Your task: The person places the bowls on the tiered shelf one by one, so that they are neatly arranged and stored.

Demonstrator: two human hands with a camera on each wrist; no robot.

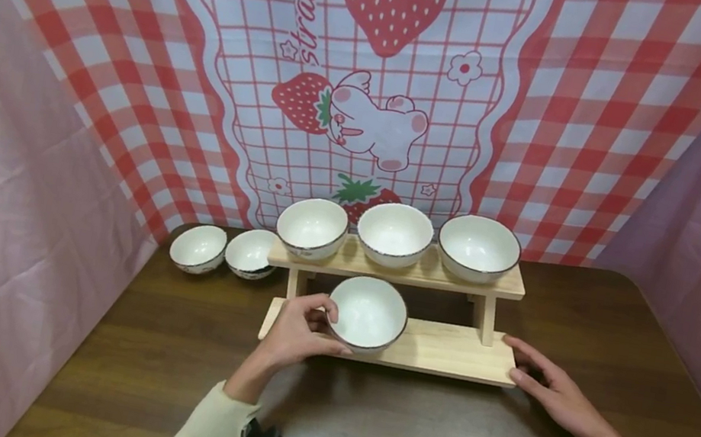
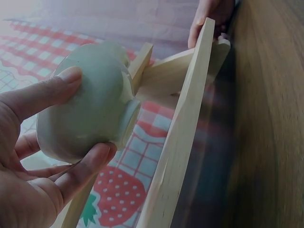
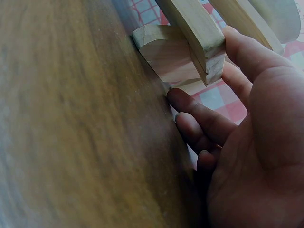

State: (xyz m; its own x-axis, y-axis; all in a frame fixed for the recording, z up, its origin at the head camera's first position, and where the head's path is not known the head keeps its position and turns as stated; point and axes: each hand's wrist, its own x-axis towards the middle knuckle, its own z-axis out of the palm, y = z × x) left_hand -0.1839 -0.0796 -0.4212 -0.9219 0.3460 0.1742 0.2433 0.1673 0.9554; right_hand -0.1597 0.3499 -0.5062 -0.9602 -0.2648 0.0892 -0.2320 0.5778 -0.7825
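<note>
My left hand [image 1: 297, 329] grips a white bowl [image 1: 369, 314] with a dark rim, thumb and fingers around its left side. The bowl is over the lower board [image 1: 447, 349] of a two-tier wooden stand. In the left wrist view, the held bowl's foot [image 2: 129, 122] shows beside the board's edge [image 2: 178, 137], with a gap between them. At the lower board's right end, my right hand [image 1: 555, 388] holds the corner between thumb and index finger. Up close in the right wrist view, the thumb [image 3: 242, 47] meets the board's end [image 3: 214, 64], and the other fingers curl below it.
Three similar bowls stand in a row on the upper board [image 1: 398, 269]: left [image 1: 312, 227], middle [image 1: 394, 234] and right [image 1: 479, 248]. Two more, a bowl [image 1: 198, 249] and its neighbour [image 1: 250, 252], sit on the brown table [image 1: 158, 372] behind left. A strawberry-print cloth [image 1: 569, 116] hangs behind.
</note>
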